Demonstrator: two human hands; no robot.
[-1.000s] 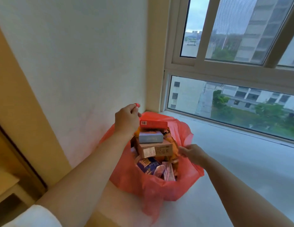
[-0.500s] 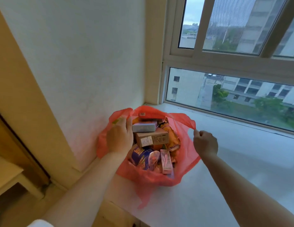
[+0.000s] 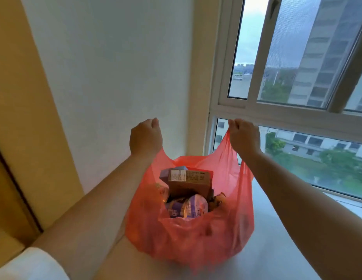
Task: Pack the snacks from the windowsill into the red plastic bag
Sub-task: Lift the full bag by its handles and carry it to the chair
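Red plastic bag (image 3: 188, 235) w/ snacks (image 3: 188, 186); labels unreadable; both hands grip handles.

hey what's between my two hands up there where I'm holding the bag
Nothing hangs between the left hand and right hand; the head view shows only bare wall behind that gap. Below it, the red plastic bag gapes open, showing the snacks.

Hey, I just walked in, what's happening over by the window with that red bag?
A person is holding up the red plastic bag by its two handles, the left hand gripping one and the right hand gripping the other. The bag sits on the windowsill, already full of snacks: a brown box and a purple packet show at its mouth. No loose snacks are visible on the sill.
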